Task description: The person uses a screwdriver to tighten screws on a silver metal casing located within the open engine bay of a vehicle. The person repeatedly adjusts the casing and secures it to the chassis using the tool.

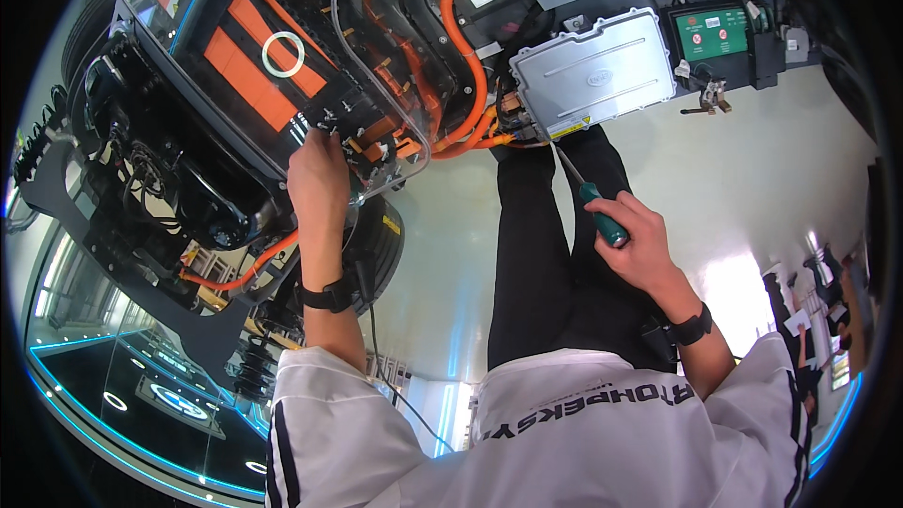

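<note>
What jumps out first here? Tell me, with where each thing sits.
The orange cables looping down the top centre catch the eye first, beside the orange panels under a clear cover at upper left. Right of them sits a ribbed silver box. Below, the right hand grips a green-handled screwdriver pointed at that box, while the left hand reaches the cover's lower edge.

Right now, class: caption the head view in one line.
Right hand grips green-handled screwdriver near ribbed silver metal box; left hand touches clear plastic cover.
</note>
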Tool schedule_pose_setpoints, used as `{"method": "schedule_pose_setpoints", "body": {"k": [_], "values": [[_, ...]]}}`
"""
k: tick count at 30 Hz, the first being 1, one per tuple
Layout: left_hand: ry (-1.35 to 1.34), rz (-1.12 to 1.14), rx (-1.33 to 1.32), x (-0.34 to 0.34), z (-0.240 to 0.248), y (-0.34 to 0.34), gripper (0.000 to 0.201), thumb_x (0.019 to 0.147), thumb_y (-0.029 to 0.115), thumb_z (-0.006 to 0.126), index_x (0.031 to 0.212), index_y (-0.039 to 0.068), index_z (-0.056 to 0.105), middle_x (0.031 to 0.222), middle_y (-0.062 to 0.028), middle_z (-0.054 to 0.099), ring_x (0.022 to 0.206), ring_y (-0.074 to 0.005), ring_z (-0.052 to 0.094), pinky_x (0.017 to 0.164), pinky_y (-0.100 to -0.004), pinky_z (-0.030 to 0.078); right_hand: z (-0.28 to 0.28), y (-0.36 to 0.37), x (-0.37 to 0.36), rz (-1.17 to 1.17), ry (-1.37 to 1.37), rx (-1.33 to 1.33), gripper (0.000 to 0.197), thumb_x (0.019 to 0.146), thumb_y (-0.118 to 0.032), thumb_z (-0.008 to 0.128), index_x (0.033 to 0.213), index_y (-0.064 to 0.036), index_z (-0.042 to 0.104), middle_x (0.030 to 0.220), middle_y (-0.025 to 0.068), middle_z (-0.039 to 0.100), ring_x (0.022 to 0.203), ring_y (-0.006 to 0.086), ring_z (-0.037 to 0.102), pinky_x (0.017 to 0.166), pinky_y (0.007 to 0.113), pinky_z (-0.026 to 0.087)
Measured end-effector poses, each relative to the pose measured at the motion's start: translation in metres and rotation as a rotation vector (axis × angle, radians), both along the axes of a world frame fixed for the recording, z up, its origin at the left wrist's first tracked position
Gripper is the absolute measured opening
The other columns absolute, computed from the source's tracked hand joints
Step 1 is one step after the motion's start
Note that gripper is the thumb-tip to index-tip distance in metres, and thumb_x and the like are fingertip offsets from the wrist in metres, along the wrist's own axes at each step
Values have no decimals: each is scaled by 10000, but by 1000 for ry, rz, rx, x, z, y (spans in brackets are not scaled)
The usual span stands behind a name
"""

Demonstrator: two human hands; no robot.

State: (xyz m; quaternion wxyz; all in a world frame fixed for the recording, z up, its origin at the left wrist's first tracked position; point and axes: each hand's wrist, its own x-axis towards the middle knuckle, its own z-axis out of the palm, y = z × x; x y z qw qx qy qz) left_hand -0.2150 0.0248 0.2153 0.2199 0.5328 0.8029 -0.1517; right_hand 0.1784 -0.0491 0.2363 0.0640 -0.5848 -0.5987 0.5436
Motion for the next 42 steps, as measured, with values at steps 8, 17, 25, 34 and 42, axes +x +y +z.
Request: {"method": "schedule_pose_setpoints", "body": {"k": [8, 17, 25, 34, 42], "values": [[-5, 64, 118, 4, 2, -2, 228, 908, 190, 637, 911, -37, 660, 798, -243, 671, 801, -418, 660, 709, -450, 504, 0, -11, 5, -12, -35, -17, 386, 699, -33, 657, 1074, -126, 676, 755, 81, 486, 597, 268, 537, 563, 353, 457], [-261, 122, 359, 102, 37, -47, 105, 910, 158, 637, 934, 58, 656, 669, -107, 589, 562, -256, 592, 573, -391, 488, 10, -29, 31, -302, -45, 16, 385, 831, -208, 784, 1138, -28, 639, 1017, 153, 693, 785, 273, 682, 713, 319, 545], [-1023, -286, 50, 290, -7, -117, 709, 733, 128, 792, 1360, 23, 479, 1292, -177, 548, 1227, -370, 497, 1013, -438, 407, -3, -42, 89, -377, -38, -161, 246, 859, -228, 756, 987, -34, 676, 801, 88, 674, 613, 185, 597, 582, 292, 478], [-690, -121, 127, 362, -124, -142, 441, 782, 41, 604, 1218, -14, 556, 1166, -219, 599, 1101, -394, 555, 911, -480, 461, -69, -74, 206, -577, -144, -177, 256, 893, -306, 716, 854, -58, 664, 666, 50, 604, 554, 169, 533, 540, 290, 428], [-372, -168, 245, 419, -205, -61, 349, 839, 105, 622, 1163, -14, 573, 1017, -186, 606, 958, -369, 595, 851, -455, 479, -139, -100, 277, -947, 227, -425, 140, 889, -159, 638, 895, -22, 611, 663, 25, 545, 599, 99, 535, 579, 272, 445]]}}
